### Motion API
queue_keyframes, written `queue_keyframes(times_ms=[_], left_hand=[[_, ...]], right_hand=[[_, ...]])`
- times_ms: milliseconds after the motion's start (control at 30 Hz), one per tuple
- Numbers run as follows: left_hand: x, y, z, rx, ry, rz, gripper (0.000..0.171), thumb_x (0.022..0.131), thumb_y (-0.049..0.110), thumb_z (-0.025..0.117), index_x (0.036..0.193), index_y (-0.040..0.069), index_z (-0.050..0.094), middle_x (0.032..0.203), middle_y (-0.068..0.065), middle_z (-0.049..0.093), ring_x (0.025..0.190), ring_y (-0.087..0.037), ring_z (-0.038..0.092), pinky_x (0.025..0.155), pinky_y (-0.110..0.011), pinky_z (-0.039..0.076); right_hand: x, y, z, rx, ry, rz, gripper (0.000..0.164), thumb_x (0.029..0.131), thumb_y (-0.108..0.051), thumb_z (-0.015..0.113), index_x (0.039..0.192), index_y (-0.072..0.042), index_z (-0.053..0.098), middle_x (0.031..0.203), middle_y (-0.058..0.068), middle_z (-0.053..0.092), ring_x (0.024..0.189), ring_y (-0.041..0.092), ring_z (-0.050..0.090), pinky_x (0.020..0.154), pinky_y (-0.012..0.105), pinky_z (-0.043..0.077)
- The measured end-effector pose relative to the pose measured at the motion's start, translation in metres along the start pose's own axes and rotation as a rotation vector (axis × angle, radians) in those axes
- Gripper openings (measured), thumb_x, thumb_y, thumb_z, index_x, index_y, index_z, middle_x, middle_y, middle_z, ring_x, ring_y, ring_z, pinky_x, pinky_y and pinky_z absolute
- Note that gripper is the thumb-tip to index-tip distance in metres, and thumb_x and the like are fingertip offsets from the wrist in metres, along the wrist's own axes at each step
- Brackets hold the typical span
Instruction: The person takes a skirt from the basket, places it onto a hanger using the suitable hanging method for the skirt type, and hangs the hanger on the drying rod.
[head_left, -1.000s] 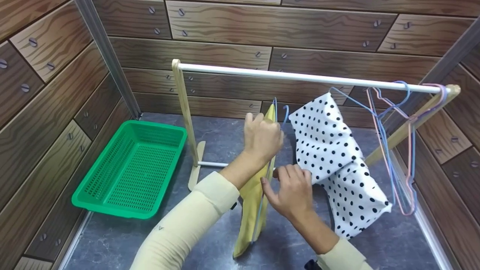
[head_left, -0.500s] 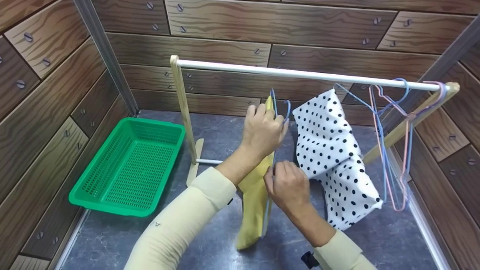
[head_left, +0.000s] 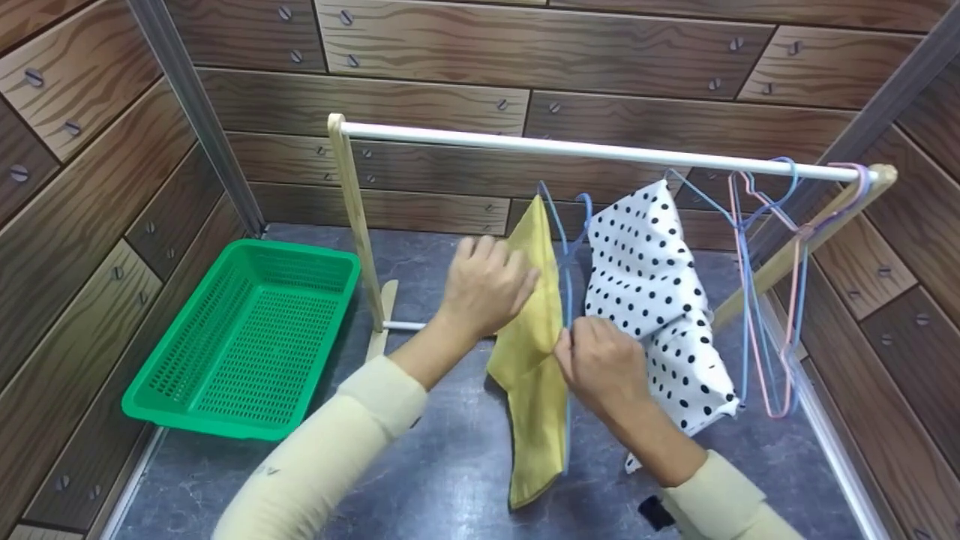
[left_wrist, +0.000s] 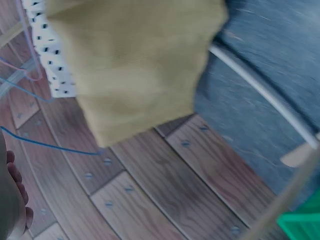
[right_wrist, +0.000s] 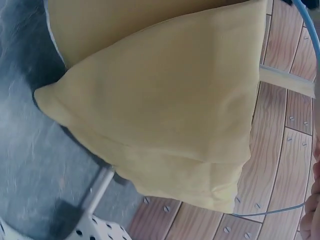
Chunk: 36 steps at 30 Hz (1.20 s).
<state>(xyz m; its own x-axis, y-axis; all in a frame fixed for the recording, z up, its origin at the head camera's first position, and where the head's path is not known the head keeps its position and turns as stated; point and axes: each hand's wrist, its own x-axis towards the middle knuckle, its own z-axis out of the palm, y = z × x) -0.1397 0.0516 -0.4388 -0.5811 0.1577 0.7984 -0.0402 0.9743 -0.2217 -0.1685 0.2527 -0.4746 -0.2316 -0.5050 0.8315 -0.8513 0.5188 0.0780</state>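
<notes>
A yellow cloth hangs folded over a blue hanger, which is turned edge-on below the rail in the head view. At the hanger's middle, my right hand grips the wire, fingers curled. My left hand is to the left, its fingers curled and the knuckles up, overlapping the cloth's left edge in the head view. Seen from the left wrist, its fingers lie apart from the cloth. The right wrist view has the cloth spread wide, with the right fingers at the right edge.
A white rail on wooden posts crosses behind. A white cloth with black dots hangs from it on a blue hanger, close to my right hand. Pink and blue hangers crowd the rail's right end. A green basket stands on the left.
My left hand has come off the hanger and moved left. My right hand, earlier loose beside the hanger, has closed on it. The yellow cloth and hanger have shifted right.
</notes>
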Motion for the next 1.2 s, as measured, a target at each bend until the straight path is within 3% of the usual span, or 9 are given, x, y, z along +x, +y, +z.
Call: queue_keyframes(times_ms=[133, 433, 600, 800, 1033, 1200], left_hand=[[-0.021, -0.020, 0.001, 0.012, -0.047, -0.013, 0.039, 0.100, 0.042, 0.049, 0.078, 0.013, 0.061, 0.075, -0.004, 0.062, 0.075, -0.024, 0.057, 0.072, -0.039, 0.040], [-0.065, -0.071, -0.004, 0.075, -0.068, -0.047, 0.035, 0.095, 0.039, 0.058, 0.078, 0.008, 0.061, 0.075, -0.009, 0.062, 0.074, -0.027, 0.057, 0.070, -0.042, 0.041], [-0.105, -0.096, -0.003, 0.098, -0.047, -0.058, 0.035, 0.095, 0.037, 0.054, 0.083, 0.005, 0.063, 0.075, -0.011, 0.061, 0.073, -0.030, 0.056, 0.069, -0.043, 0.040], [-0.158, -0.123, -0.001, 0.125, -0.047, -0.071, 0.037, 0.095, 0.035, 0.052, 0.076, 0.004, 0.057, 0.070, -0.013, 0.056, 0.067, -0.033, 0.053, 0.064, -0.045, 0.037], [-0.217, -0.149, -0.006, 0.202, -0.123, -0.106, 0.041, 0.093, 0.035, 0.049, 0.069, 0.002, 0.053, 0.065, -0.015, 0.055, 0.062, -0.033, 0.052, 0.062, -0.045, 0.034], [-0.244, -0.156, -0.007, 0.199, -0.223, -0.163, 0.039, 0.089, 0.035, 0.061, 0.070, 0.001, 0.055, 0.068, -0.017, 0.059, 0.064, -0.034, 0.055, 0.063, -0.045, 0.035]], right_hand=[[0.006, 0.011, -0.009, -0.009, -0.004, -0.003, 0.025, 0.087, -0.015, 0.053, 0.064, -0.009, 0.044, 0.055, 0.003, 0.039, 0.047, 0.016, 0.030, 0.040, 0.028, 0.026], [0.015, 0.035, -0.029, -0.032, 0.006, -0.016, 0.026, 0.089, -0.016, 0.049, 0.065, -0.007, 0.044, 0.056, 0.005, 0.040, 0.046, 0.022, 0.034, 0.039, 0.034, 0.029], [0.020, 0.051, -0.040, -0.041, 0.006, -0.007, 0.027, 0.091, -0.017, 0.048, 0.066, -0.007, 0.045, 0.056, 0.006, 0.041, 0.046, 0.023, 0.036, 0.039, 0.036, 0.029], [0.023, 0.066, -0.051, -0.052, 0.015, 0.026, 0.028, 0.090, -0.017, 0.047, 0.065, -0.007, 0.044, 0.055, 0.008, 0.041, 0.045, 0.026, 0.036, 0.038, 0.039, 0.028], [0.025, 0.082, -0.059, -0.082, -0.017, 0.065, 0.026, 0.090, -0.017, 0.050, 0.067, -0.004, 0.047, 0.056, 0.013, 0.044, 0.047, 0.031, 0.039, 0.040, 0.043, 0.032], [0.023, 0.094, -0.062, -0.096, -0.024, 0.093, 0.025, 0.089, -0.016, 0.052, 0.068, -0.004, 0.047, 0.056, 0.014, 0.045, 0.046, 0.032, 0.038, 0.038, 0.045, 0.031]])
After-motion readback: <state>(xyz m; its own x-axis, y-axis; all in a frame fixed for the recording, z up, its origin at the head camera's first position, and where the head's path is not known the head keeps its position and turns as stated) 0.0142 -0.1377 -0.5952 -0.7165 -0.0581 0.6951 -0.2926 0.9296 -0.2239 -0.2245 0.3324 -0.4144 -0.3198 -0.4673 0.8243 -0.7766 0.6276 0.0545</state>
